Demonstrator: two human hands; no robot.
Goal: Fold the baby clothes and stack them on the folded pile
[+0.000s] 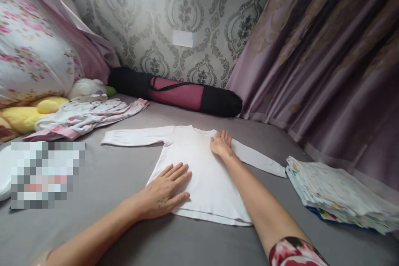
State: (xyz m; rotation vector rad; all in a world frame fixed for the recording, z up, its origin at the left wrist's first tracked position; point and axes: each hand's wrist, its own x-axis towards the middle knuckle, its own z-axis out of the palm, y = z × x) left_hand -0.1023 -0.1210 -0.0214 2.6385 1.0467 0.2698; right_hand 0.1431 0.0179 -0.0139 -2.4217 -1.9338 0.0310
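Note:
A small white long-sleeved shirt (pixel 199 166) lies spread on the grey sheet, its neck pointing away from me and both sleeves stretched out sideways. My left hand (pixel 166 191) rests flat on the lower left of the shirt's body, fingers spread. Near the right shoulder, beside the neckline, my right hand (pixel 222 143) lies on the fabric with its fingers extended. Neither hand grips anything. My right forearm covers part of the shirt's right side.
A stack of folded cloths (pixel 339 191) sits at the right. Patterned baby clothes (pixel 87 116) and a yellow plush toy (pixel 31 112) lie at the left, near a blurred-out item (pixel 46 174). A black and maroon roll bag (pixel 177 93) lies along the wall, and purple curtains (pixel 311 58) hang at the right.

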